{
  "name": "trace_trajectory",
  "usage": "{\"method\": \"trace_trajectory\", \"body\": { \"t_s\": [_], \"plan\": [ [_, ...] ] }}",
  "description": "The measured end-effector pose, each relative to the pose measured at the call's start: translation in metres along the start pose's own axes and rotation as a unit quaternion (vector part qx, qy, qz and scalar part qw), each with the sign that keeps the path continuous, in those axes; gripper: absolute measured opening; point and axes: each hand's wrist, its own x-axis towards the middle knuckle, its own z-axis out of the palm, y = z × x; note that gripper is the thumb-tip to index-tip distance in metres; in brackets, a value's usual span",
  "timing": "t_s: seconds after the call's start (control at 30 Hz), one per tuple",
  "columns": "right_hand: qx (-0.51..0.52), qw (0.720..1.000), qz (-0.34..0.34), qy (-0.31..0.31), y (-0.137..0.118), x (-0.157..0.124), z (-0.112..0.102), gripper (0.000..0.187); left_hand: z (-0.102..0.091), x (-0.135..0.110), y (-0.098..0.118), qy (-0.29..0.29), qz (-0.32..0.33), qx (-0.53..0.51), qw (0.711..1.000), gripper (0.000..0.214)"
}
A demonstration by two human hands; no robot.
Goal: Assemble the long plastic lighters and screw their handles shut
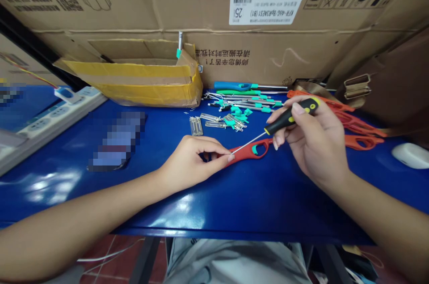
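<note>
My right hand [315, 141] grips a screwdriver [291, 116] by its black and yellow handle, the thin shaft slanting down to the left. The tip meets a red plastic lighter body [250, 152] lying flat on the blue table [234, 199]. My left hand [197, 161] pinches the left end of that red body, fingers closed, right where the tip touches.
Behind lie a heap of metal tubes with green parts [237, 107], more orange-red lighter bodies [355, 127], and a taped cardboard box [144, 78]. A white power strip [50, 118] is at left, a white object [410, 154] at right. Large cartons form the back wall.
</note>
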Motion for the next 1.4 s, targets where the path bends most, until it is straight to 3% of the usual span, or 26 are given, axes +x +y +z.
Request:
{"method": "trace_trajectory", "body": {
  "t_s": [0.53, 0.73, 0.9, 1.1, 1.27, 1.4],
  "plan": [
    [-0.015, 0.999, -0.006, -0.036, -0.003, -0.005, 0.003, 0.016, 0.001, 0.0, -0.005, -0.004, 0.064, 0.026, 0.998, 0.014],
    [-0.028, 0.999, -0.022, -0.017, -0.008, -0.005, 0.003, 0.014, -0.003, -0.001, -0.011, -0.048, 0.072, 0.177, 0.98, 0.057],
    [-0.008, 1.0, -0.017, -0.012, -0.006, -0.001, 0.002, 0.014, -0.009, 0.0, -0.01, -0.113, 0.046, 0.235, 0.964, 0.036],
    [0.0, 1.0, -0.02, -0.015, -0.006, -0.001, 0.002, 0.015, -0.025, 0.003, -0.002, -0.148, 0.009, 0.264, 0.953, 0.035],
    [-0.003, 0.999, -0.018, -0.029, -0.008, -0.001, 0.002, 0.015, -0.033, 0.008, 0.002, -0.184, -0.017, 0.214, 0.959, 0.037],
    [-0.002, 0.999, -0.008, -0.042, -0.009, -0.002, 0.002, 0.021, -0.027, 0.009, -0.003, -0.18, -0.01, 0.152, 0.972, 0.034]
  ]
}}
